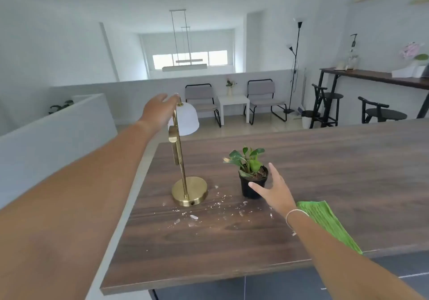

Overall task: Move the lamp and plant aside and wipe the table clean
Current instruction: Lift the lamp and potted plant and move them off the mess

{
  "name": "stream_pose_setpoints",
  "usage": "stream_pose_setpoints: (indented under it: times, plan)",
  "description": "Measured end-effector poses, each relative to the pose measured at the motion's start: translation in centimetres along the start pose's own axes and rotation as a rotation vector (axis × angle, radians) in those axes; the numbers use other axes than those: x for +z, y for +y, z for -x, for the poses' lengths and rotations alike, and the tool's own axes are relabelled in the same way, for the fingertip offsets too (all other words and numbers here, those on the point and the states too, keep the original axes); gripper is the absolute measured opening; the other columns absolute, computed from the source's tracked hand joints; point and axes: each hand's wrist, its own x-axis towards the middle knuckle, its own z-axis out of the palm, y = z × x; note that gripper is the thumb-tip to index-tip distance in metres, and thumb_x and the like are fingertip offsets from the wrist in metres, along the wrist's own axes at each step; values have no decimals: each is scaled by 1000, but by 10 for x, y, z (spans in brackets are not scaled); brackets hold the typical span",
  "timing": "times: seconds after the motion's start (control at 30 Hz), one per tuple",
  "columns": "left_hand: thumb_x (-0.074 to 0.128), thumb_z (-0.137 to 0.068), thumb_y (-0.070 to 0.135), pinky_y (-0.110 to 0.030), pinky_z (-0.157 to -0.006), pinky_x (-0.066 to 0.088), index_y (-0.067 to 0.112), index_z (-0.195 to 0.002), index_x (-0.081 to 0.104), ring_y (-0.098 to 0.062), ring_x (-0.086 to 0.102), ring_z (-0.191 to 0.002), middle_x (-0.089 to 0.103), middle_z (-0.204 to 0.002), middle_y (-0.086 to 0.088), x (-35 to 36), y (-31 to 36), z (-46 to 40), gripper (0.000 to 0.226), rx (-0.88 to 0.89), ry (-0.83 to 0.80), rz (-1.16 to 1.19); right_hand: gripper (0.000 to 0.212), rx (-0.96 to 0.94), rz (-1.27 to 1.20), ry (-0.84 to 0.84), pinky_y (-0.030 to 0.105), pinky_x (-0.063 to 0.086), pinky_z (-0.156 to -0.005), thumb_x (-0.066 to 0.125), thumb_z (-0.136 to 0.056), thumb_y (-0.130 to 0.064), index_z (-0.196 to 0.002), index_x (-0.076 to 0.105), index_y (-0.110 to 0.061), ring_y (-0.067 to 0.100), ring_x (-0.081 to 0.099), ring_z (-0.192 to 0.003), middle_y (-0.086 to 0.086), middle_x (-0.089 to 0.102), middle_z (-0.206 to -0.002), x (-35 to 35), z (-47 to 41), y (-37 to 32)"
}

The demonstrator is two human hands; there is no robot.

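A brass lamp (pixel 189 190) with a round base and a white dome shade stands near the left edge of the dark wooden table (pixel 325 160). My left hand (pixel 160 111) is at the top of its stem, fingers curled around it beside the shade. A small green plant in a black pot (pixel 251 180) stands to the right of the lamp. My right hand (pixel 274 191) is spread open right at the pot's near right side, thumb against its wall. White crumbs and flakes (pixel 204 209) lie scattered on the table in front of both. A green cloth (pixel 329 223) lies partly under my right forearm.
The table's near edge runs just below the crumbs, its left edge next to a low white wall (pixel 58 137). Beyond the table are two chairs (pixel 202 100), a small white side table (pixel 233 104), a floor lamp (pixel 294 67), bar stools (pixel 380 114) and a high counter (pixel 376 77).
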Motion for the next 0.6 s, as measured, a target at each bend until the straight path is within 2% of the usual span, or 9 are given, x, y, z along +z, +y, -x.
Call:
stream_pose_setpoints:
  times: [0.07, 0.13, 0.23, 0.37, 0.47, 0.6]
  plan:
    - [44, -84, 53, -40, -94, 48, 17, -120, 53, -26, 56, -111, 54, -127, -5, 7, 3, -2, 52, -26, -23, 66, 96, -4, -21, -2, 37, 29, -110, 73, -73, -44, -147, 13, -31, 17, 27, -141, -4, 25, -154, -1, -11, 3]
    - [40, -88, 52, -42, -96, 48, 22, -106, 54, -25, 60, -101, 58, -112, -5, 14, 3, 0, 38, -50, -66, 115, 98, -1, -17, -54, 37, 29, -110, 74, -71, -45, -147, 13, -30, 17, 29, -140, -4, 28, -153, 2, -20, 12]
    - [37, -91, 50, -43, -96, 48, 20, -119, 46, -26, 63, -98, 62, -112, -6, 20, 3, -6, 42, -58, -78, 159, 102, 5, -7, -97, 37, 32, -108, 75, -67, -48, -146, 13, -33, 16, 35, -136, -5, 34, -150, 5, -34, 18]
    - [32, -94, 45, -35, -85, 51, 20, -114, 44, -22, 66, -82, 69, -93, -2, 24, 3, -11, 34, -101, -50, 285, 105, -4, -38, -97, 38, 37, -108, 77, -63, -50, -145, 13, -36, 16, 41, -133, -5, 42, -146, 8, -41, 22]
    - [33, -94, 44, -30, -70, 53, 19, -107, 50, -17, 59, -64, 67, -80, -1, 28, 3, -14, 33, -116, -9, 370, 104, 2, -83, -82, 40, 37, -109, 79, -61, -49, -143, 16, -38, 15, 43, -131, -8, 46, -143, 11, -42, 23]
    - [40, -93, 38, -24, -48, 43, 18, -87, 55, -13, 42, -48, 50, -63, 3, 29, 5, -15, 26, -178, 36, 434, 100, 18, -134, -30, 43, 37, -109, 80, -58, -48, -140, 23, -40, 16, 46, -128, -8, 50, -138, 15, -41, 26]
